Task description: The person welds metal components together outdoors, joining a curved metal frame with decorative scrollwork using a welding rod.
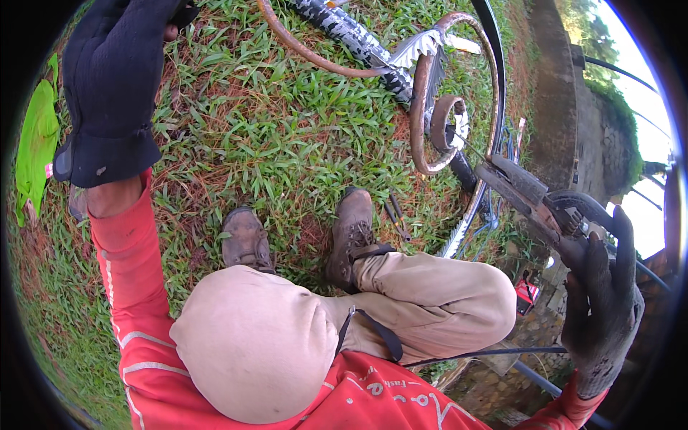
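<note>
In my right hand (pixel 605 322), in a dark worn glove, the fingers are wrapped round a welding electrode holder (pixel 527 193). A thin rod (pixel 469 145) runs from its jaws toward a small rusty ring (pixel 446 118) on the scrolled ironwork (pixel 418 132); I cannot tell whether they touch. This ironwork has curled rusty bars and silvery leaf-shaped pieces (pixel 419 49). My left hand (pixel 107 86), in a black glove, is raised at the upper left, apart from the scrolls in the picture. Its fingers run mostly out of view, with one bare fingertip showing.
Below the ironwork, pliers (pixel 398 217) lie on the grass beside my right boot (pixel 351 229). A bright green leaf (pixel 37 143) is at the far left. On the right are a red box (pixel 527 295), dark cables (pixel 494 351) and a concrete wall (pixel 555 93).
</note>
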`<action>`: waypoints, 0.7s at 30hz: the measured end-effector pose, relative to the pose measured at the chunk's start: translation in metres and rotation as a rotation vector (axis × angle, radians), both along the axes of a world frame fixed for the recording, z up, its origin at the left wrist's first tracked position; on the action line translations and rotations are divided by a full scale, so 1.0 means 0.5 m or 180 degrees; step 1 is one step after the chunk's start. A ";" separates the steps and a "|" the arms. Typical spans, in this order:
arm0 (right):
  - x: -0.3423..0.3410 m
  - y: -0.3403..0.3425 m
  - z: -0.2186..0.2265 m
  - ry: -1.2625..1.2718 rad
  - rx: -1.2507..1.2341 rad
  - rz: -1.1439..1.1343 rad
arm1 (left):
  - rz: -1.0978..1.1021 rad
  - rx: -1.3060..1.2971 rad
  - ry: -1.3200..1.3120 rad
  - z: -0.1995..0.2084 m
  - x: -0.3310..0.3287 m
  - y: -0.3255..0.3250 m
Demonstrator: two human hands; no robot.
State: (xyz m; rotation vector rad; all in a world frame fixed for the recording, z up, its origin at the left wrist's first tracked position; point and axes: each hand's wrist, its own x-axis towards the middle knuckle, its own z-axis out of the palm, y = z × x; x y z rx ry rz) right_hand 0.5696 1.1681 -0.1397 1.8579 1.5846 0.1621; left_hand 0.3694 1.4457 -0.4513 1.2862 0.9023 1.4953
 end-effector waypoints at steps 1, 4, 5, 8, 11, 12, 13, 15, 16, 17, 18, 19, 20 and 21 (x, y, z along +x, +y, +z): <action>-0.013 0.007 0.021 -0.0162 -0.0131 -0.0026 | 0.0105 -0.0125 -0.0081 -0.002 0.020 -0.004; 0.022 0.010 -0.025 0.0070 0.0080 0.0089 | 0.0045 0.0048 -0.0209 -0.017 -0.020 0.010; 0.030 0.015 -0.042 0.0170 0.0171 0.0117 | -0.0107 0.0187 -0.0068 -0.014 -0.038 0.012; -0.015 0.059 -0.030 -0.0444 -0.0364 -0.0223 | -0.0428 0.0212 -0.0260 -0.023 -0.030 0.020; -0.010 0.069 -0.048 -0.0117 0.0080 -0.0356 | -0.0497 0.0218 -0.0340 -0.023 -0.030 0.021; -0.007 0.075 -0.050 -0.0117 0.0025 -0.0208 | -0.0502 0.0223 -0.0303 -0.028 -0.032 0.023; -0.007 0.080 -0.049 -0.0121 -0.0003 -0.0142 | -0.0499 0.0215 -0.0262 -0.031 -0.036 0.024; -0.009 0.087 -0.049 -0.0046 -0.0016 -0.0301 | -0.0499 0.0208 -0.0182 -0.041 -0.040 0.025; -0.007 0.087 -0.046 -0.0009 -0.0011 -0.0424 | -0.0507 0.0187 -0.0158 -0.046 -0.042 0.028; -0.006 0.088 -0.042 0.0036 0.0006 -0.0532 | -0.0498 0.0177 -0.0114 -0.047 -0.048 0.031; 0.003 0.084 -0.034 0.0112 -0.0060 -0.0390 | -0.0484 0.0169 -0.0069 -0.049 -0.053 0.035; 0.010 0.080 -0.030 0.0187 -0.0127 -0.0251 | -0.0472 0.0164 -0.0021 -0.051 -0.060 0.041; 0.016 0.075 -0.029 0.0178 -0.0125 -0.0279 | -0.0471 0.0153 0.0033 -0.060 -0.062 0.046; 0.020 0.074 -0.027 -0.0029 -0.0093 -0.0177 | -0.0444 0.0237 0.0149 -0.058 -0.075 0.056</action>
